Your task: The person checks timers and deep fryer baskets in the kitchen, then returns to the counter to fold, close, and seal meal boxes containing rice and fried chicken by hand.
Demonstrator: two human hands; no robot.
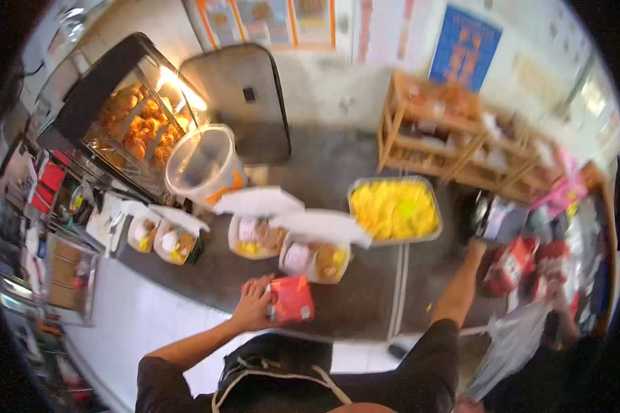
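My left hand (253,304) is closed on the side of a red box (291,299) at the counter's front edge. Just beyond the box stand two open food boxes (256,235) (315,260) with their white lids up. My right arm reaches out to the right, and my right hand (477,248) is at the dark clutter beside the red packages (511,265); its fingers are blurred and hidden. A metal tray of yellow food (395,209) lies between my two arms, farther back.
A lit warmer (141,124) with fried food stands back left, beside a clear bucket (203,165). Two smaller filled boxes (175,242) sit at left. A wooden rack (455,131) is at the back right. Another person's hand (561,303) is at far right, near a plastic bag (506,354).
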